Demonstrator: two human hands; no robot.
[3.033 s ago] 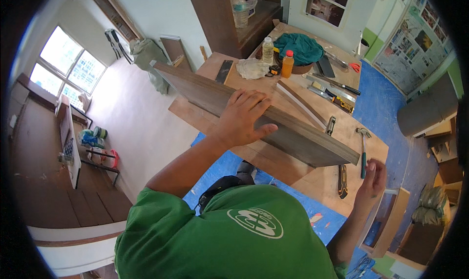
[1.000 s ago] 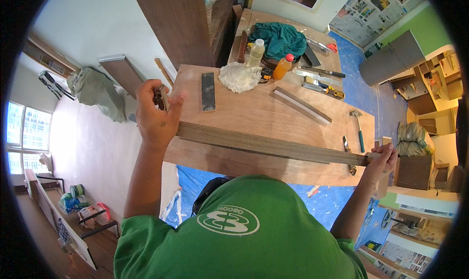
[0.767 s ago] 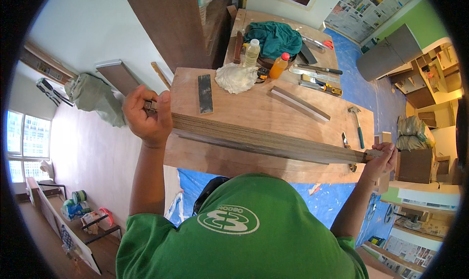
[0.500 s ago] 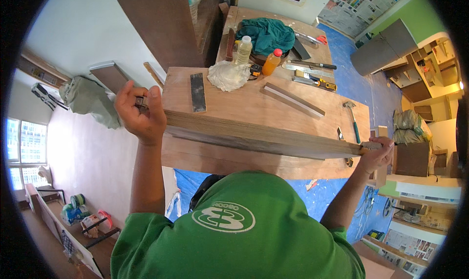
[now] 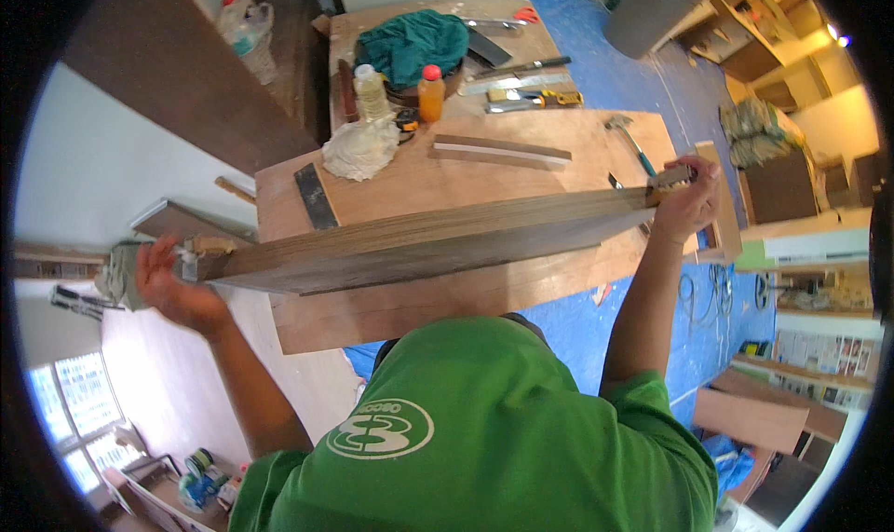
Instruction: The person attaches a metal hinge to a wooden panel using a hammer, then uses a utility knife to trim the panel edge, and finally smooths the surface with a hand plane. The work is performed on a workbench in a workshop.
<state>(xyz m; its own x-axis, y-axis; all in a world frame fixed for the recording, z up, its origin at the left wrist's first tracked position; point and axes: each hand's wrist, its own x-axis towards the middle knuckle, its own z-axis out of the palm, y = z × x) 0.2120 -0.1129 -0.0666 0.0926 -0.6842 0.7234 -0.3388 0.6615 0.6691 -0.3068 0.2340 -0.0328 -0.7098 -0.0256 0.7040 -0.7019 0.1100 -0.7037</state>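
Reaching in at far left, the person's left hand (image 5: 182, 285) is raised beside the near end of a long wooden board (image 5: 428, 238); motion blurs its fingers, and I cannot tell whether they grip anything. A small brown block (image 5: 212, 246) sits just beside them at that end. From there the board runs rightward on edge across the counter (image 5: 372, 192), its left end jutting past the counter's side. Its narrow upper edge is warm brown, streaked with fine lengthwise grain, while the broad face toward the person is greyer and shaded, with a smooth look. Whether the lower edge touches the counter is unclear.

Beyond the board, a dark flat strip (image 5: 317, 197) lies at the left, then a crumpled off-white cloth (image 5: 361, 147), a bottle of pale liquid (image 5: 372, 94), a heaped teal cloth (image 5: 413, 47) and an orange bottle (image 5: 431, 94) with a red cap. A slim two-toned batten (image 5: 503, 152) comes next, well apart from the hands, and farther right a hammer (image 5: 633, 145) lies near the board's end. There the right hand (image 5: 687, 201) has its fingers curled around a small tan piece (image 5: 667, 180) against the board.
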